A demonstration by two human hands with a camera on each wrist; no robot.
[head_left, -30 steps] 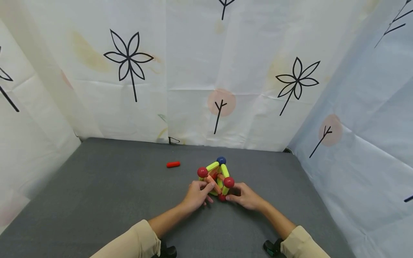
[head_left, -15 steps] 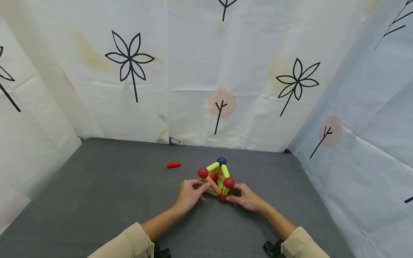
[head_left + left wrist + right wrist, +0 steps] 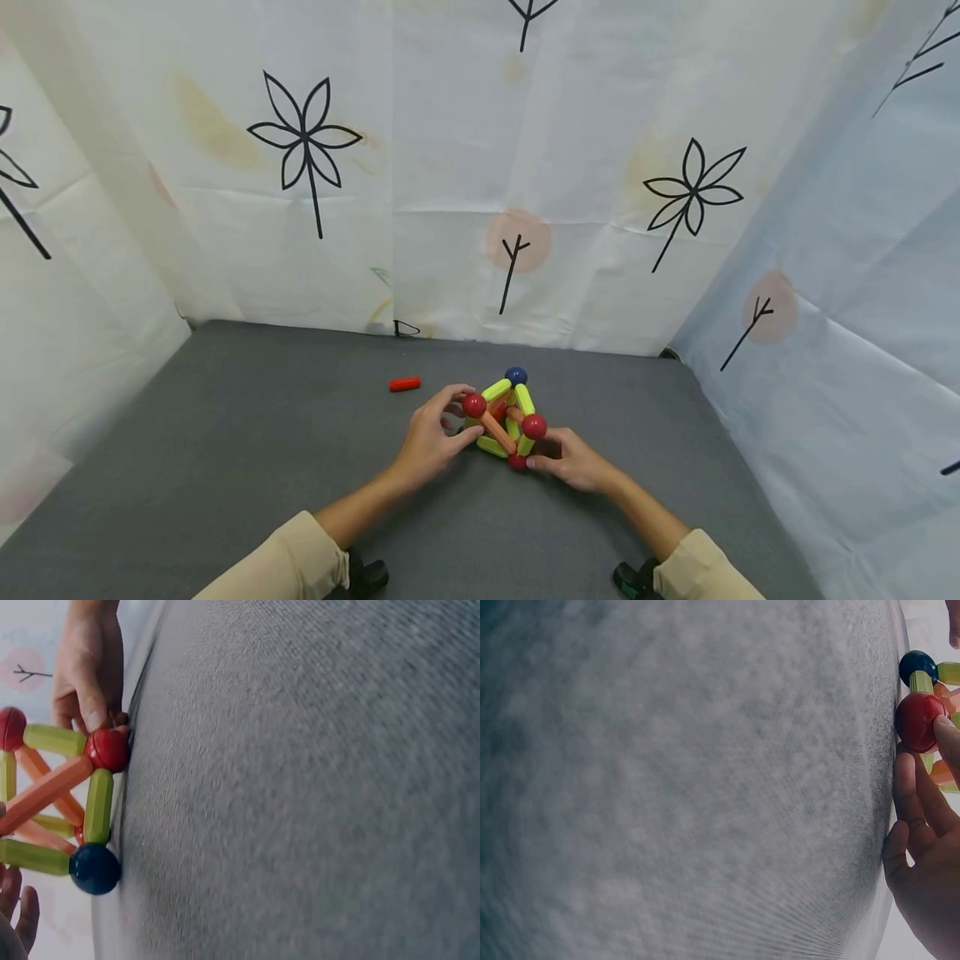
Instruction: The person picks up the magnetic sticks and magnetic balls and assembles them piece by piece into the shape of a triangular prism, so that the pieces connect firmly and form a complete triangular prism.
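A magnetic ball-and-stick frame (image 3: 498,433) stands on the grey table, built of yellow-green and orange rods joined by balls. Its blue ball (image 3: 516,376) is at the back; one red ball (image 3: 474,405) is at the upper left, another red ball (image 3: 534,426) at the right. My left hand (image 3: 427,433) curls round the frame's left corner, thumb by the orange rod (image 3: 49,793) and fingers behind the upper-left ball. My right hand (image 3: 576,460) pinches the low front red ball (image 3: 517,461) between thumb and fingers. Some rods inside the frame are hidden.
One loose red rod (image 3: 405,384) lies on the grey table (image 3: 262,433), behind and left of the frame. White printed cloth (image 3: 450,167) hangs along the back and both sides.
My left hand has moved from the frame's lower-left front, back and up round its left corner, its fingers now higher. The right hand keeps its hold and the frame stays put.
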